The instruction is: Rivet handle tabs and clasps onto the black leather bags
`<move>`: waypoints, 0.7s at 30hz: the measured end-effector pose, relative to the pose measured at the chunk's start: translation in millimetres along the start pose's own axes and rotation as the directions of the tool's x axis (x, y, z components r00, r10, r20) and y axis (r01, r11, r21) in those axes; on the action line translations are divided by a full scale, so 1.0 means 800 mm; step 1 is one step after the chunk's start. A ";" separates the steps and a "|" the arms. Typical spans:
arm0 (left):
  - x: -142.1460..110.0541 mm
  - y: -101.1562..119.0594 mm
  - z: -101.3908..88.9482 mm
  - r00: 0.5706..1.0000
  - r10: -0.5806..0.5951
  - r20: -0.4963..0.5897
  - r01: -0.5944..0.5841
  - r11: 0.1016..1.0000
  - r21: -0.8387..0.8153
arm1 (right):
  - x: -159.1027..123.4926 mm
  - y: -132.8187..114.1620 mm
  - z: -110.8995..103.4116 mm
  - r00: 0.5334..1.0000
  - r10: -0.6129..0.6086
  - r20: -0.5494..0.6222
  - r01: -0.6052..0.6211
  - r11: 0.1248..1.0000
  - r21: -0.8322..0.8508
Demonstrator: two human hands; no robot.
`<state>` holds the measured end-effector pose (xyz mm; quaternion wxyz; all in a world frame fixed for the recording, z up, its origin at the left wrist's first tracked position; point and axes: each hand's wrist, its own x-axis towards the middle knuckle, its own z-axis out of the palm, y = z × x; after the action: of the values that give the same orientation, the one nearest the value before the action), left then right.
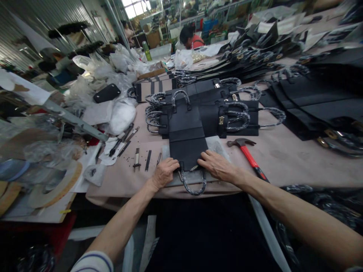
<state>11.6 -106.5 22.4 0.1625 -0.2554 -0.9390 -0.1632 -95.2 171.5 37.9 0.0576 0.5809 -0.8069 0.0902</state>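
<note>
Black bag panel (187,145) on the bench (292,155), left hand (165,172) and right hand (215,165) apart, clamped on its near corners, fingers (173,164) curled inward; hammer (249,156) to its right

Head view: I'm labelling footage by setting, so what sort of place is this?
Probably a bag-making workshop: many black panels with looped handles lie about, and a hammer and small tools rest on the table.
</note>
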 end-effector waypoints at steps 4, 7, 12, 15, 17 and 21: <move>-0.005 -0.007 -0.001 0.999 0.033 -0.009 -0.033 0.999 -0.029 | -0.005 0.004 0.010 0.998 0.053 -0.047 -0.047 0.993 0.111; -0.008 -0.009 0.000 0.999 0.048 -0.016 -0.049 0.998 -0.033 | -0.009 0.007 0.017 0.991 0.058 -0.121 -0.026 0.967 0.253; -0.013 -0.008 0.007 0.997 0.042 -0.066 -0.044 0.998 -0.033 | -0.014 0.008 0.028 0.981 0.070 -0.182 -0.003 0.939 0.343; -0.014 -0.005 0.009 0.996 0.016 -0.087 -0.017 1.000 -0.009 | -0.018 0.008 0.028 0.974 0.095 -0.204 -0.012 0.927 0.375; -0.013 -0.003 0.009 0.997 0.016 -0.078 -0.015 1.000 0.004 | -0.020 0.008 0.026 0.969 0.104 -0.222 0.001 0.904 0.428; -0.015 0.006 0.012 0.994 -0.046 -0.101 0.041 0.998 -0.044 | -0.020 0.007 0.022 0.967 0.139 -0.212 -0.008 0.852 0.524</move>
<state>21.7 -103.9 10.5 0.2013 -0.2296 -0.9312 -0.1993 -94.9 184.5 17.2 -0.0065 0.5279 -0.7612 0.3767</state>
